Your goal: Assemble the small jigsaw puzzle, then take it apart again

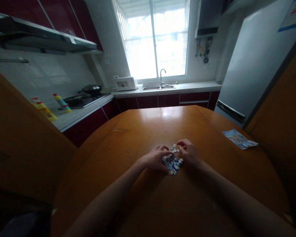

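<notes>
A small heap of jigsaw puzzle pieces (pixel 172 163), blue, white and dark, lies on the brown wooden table (pixel 143 131). My left hand (pixel 158 158) rests along the heap's left side, thumb and fingers apart and curved around its edge. Some pieces are hidden beneath and behind those fingers. On the right side of the heap, my right hand (pixel 189 154) has its fingers curled and drawn together by a few light-coloured loose pieces (pixel 174 148). What lies between its fingertips is too small to make out.
A colourful printed sheet (pixel 239 139) lies near the table's right edge. Beyond the table are a counter with a sink (pixel 158 87), a microwave (pixel 125 84), and a stove with a wok (pixel 92 89). Bottles (pixel 61 102) stand at left; a refrigerator (pixel 256 59) is at right.
</notes>
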### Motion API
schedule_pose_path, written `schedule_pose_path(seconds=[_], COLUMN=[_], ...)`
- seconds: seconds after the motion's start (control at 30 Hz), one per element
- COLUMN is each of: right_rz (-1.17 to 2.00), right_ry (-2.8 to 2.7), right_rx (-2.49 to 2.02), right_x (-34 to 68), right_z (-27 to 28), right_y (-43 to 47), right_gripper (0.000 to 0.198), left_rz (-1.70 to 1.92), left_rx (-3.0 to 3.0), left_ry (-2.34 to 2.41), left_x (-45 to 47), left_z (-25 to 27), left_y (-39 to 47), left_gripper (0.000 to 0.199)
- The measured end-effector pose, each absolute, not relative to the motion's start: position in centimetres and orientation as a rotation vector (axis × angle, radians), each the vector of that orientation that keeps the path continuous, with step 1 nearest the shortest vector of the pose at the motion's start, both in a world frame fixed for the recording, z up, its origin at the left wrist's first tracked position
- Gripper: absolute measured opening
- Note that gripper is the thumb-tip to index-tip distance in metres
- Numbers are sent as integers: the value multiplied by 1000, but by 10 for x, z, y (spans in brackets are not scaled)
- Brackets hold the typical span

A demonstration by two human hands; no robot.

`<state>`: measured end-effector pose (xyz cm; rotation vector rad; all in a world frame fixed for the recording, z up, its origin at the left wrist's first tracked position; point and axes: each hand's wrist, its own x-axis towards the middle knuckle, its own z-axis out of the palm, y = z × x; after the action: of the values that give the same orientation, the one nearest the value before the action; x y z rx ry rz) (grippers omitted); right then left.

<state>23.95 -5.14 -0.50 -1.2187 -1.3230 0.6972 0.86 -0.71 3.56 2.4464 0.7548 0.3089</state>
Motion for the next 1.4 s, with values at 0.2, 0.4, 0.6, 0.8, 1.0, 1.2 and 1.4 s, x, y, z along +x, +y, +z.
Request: schedule_pose_path(seconds=[0.2,0.4,0.6,0.8,1.0,1.2,1.4], right_rz=[440,487,584,593,526,358,281], right_ry=[-2051,-2098,-1994,-1897,-1904,-1965,-1921], right_rx=[-1681,-1754,-1697,-1648,-1683,-1713,-1747], right_x=[228,219,222,218,217,220,223], right_z=[5,13,10,2,0,-4,-4], right_y=[-90,-94,-91,-86,-84,-78,-73], right_gripper=[71,60,53,29,14,16,17], left_rz=[361,479,557,577,679,834,884], left_rx=[2341,2211,1946,1633,1349,1214,1298], left_ry=[734,800,839,700,689,661,779], left_x=[12,14,15,7,-3,5,15], left_z=[29,26,15,20,7,-9,-7], left_y=[-1,8,19,23,33,31,24], left_gripper=[34,14,27,51,56,68,63])
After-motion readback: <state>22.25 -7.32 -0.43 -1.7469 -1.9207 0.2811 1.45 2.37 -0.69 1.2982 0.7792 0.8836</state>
